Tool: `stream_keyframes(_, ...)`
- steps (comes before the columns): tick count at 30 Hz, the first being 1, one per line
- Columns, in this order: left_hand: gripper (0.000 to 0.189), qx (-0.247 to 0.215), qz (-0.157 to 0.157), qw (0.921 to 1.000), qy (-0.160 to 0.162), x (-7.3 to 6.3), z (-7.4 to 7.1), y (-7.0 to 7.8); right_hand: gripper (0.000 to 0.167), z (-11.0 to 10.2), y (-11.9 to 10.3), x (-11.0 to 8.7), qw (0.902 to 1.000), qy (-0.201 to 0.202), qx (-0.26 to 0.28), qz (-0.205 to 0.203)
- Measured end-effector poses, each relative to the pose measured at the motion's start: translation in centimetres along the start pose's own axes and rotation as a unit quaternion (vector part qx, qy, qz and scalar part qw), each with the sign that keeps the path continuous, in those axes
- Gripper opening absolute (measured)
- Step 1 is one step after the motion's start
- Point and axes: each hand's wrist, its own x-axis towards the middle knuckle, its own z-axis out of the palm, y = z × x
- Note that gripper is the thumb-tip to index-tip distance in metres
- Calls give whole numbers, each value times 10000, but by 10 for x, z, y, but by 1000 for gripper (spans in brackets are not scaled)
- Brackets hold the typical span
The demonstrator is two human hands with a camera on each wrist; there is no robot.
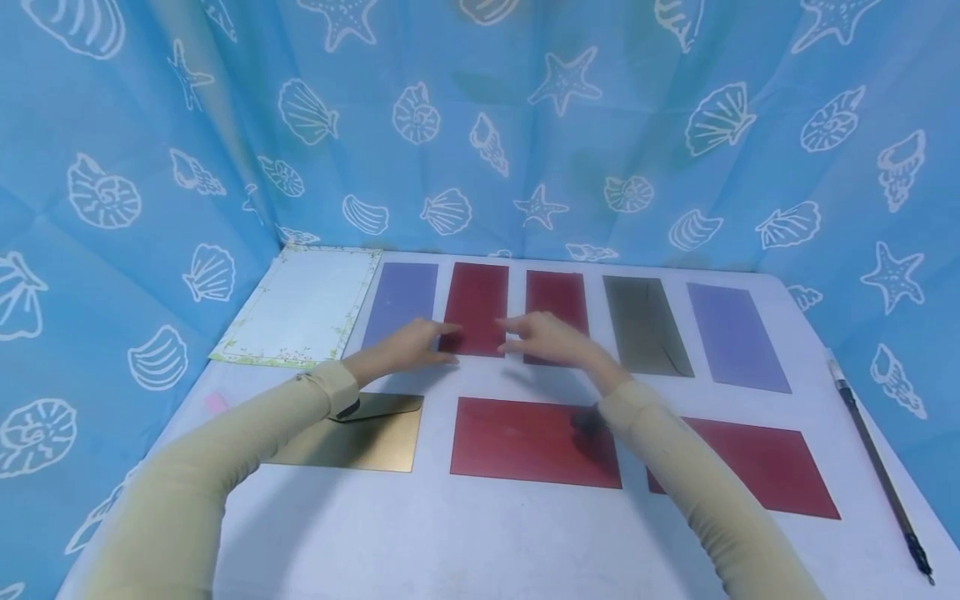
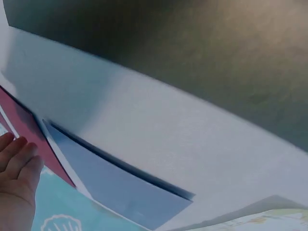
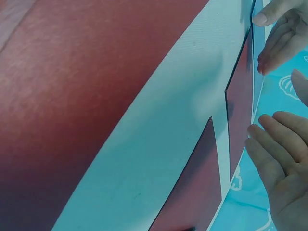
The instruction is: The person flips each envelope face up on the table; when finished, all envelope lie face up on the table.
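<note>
Both hands reach toward a dark red envelope (image 1: 480,292) in the back row, one from either side. My left hand (image 1: 416,343) is over its left edge; my right hand (image 1: 547,337) is at its right edge, partly over the neighbouring red envelope (image 1: 558,292). In the right wrist view, the fingers of the right hand (image 3: 284,163) are extended, and the left hand (image 3: 286,41) faces it with fingers loosely bent. Neither hand holds anything. Whether fingertips touch paper cannot be told. A purple envelope (image 1: 401,292) lies left of the red one.
A gold envelope (image 1: 390,437) and red envelopes (image 1: 517,437) (image 1: 757,462) lie in front, partly under the forearms. To the right are a dark grey-gold envelope (image 1: 645,325), a purple one (image 1: 738,337) and a brush pen (image 1: 873,458). Bordered paper (image 1: 307,300) lies back left.
</note>
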Motion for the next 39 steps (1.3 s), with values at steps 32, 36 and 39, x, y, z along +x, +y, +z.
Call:
stream_keyframes(32, 55, 975, -51, 9949, -263, 21, 2, -4, 58, 5, 16, 7, 9989, -262, -388, 30)
stream_keyframes(36, 57, 999, -21, 9945, -321, 20, 2, -3, 58, -1, 19, 2, 9999, -43, 32, 161)
stream_keyframes(39, 56, 990, 48, 9947, -280, 20, 3, -3, 57, -7, 20, -2, 9994, 109, 219, 240)
